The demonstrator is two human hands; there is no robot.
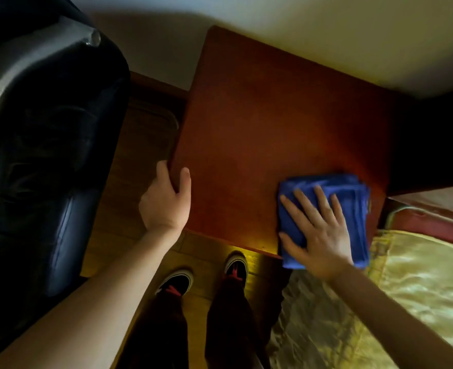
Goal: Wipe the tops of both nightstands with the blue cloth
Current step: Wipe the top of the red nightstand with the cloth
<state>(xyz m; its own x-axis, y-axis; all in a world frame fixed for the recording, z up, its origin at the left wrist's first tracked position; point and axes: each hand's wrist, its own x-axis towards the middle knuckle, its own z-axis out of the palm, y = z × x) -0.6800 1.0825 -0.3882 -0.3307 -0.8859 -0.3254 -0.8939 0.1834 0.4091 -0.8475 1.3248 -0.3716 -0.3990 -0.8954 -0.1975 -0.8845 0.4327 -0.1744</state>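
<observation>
A reddish-brown wooden nightstand fills the middle of the view, its top bare. A folded blue cloth lies on its near right corner, partly over the front edge. My right hand presses flat on the cloth with fingers spread. My left hand grips the nightstand's near left edge, thumb on top and fingers down the side. Only one nightstand is in view.
A dark leather armchair stands close on the left. A bed with a shiny gold cover lies to the right. A white wall runs behind the nightstand. My feet stand on wooden floor in front.
</observation>
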